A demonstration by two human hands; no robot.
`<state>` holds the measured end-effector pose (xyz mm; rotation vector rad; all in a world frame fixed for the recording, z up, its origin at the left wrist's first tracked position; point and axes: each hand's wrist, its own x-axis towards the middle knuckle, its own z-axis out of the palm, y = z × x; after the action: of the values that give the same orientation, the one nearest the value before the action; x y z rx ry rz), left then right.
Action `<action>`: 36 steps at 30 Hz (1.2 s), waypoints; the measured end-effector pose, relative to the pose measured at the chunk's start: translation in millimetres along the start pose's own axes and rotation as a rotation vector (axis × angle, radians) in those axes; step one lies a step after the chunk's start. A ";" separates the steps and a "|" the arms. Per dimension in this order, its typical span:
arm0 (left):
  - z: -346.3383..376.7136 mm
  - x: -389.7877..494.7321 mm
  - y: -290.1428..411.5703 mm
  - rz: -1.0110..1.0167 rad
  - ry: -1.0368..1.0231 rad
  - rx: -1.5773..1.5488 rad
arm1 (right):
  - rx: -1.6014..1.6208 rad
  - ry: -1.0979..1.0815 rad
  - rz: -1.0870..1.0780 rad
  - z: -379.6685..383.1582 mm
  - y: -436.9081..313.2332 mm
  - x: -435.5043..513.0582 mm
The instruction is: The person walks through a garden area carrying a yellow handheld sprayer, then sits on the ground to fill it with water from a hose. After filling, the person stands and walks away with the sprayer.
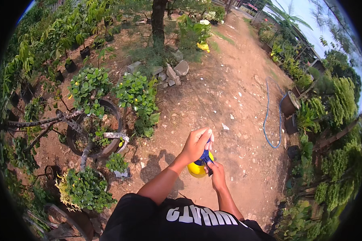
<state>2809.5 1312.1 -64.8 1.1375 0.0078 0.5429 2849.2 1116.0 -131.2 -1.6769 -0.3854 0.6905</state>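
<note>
In front of my body is a yellow pressure sprayer bottle point(196, 170) with a blue top point(204, 156). My left hand point(199, 144) is closed around the upper part of the blue top, its thumb pointing up. Lower down, my right hand point(216, 173) grips the blue and dark handle at the bottle's right side. The fingers hide much of the top and handle. The bottle is held over the dirt path point(241, 144).
Left stands a bonsai-like shrub point(92, 87) in a round pot point(119, 114), its branches reaching sideways. Broken stones point(181, 68) lie by a tree trunk point(159, 27). A blue hose point(265, 120) loops on the ground beside a tilted brown pot point(288, 105) and plants at right.
</note>
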 end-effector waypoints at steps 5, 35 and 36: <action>15.4 58.8 -7.7 -0.066 -0.086 0.019 | 0.206 -0.202 -0.004 -17.9 11.9 51.9; 69.3 326.3 -81.8 -0.136 0.383 0.500 | 0.156 -0.402 -0.143 -132.3 20.8 389.3; 66.1 323.3 -85.1 -0.130 0.392 0.482 | 0.213 -0.392 -0.124 -128.5 17.8 386.6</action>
<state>3143.9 1363.3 -24.0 1.4676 0.5736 0.6592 3224.8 1244.4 -224.7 -1.3029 -0.6633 0.9354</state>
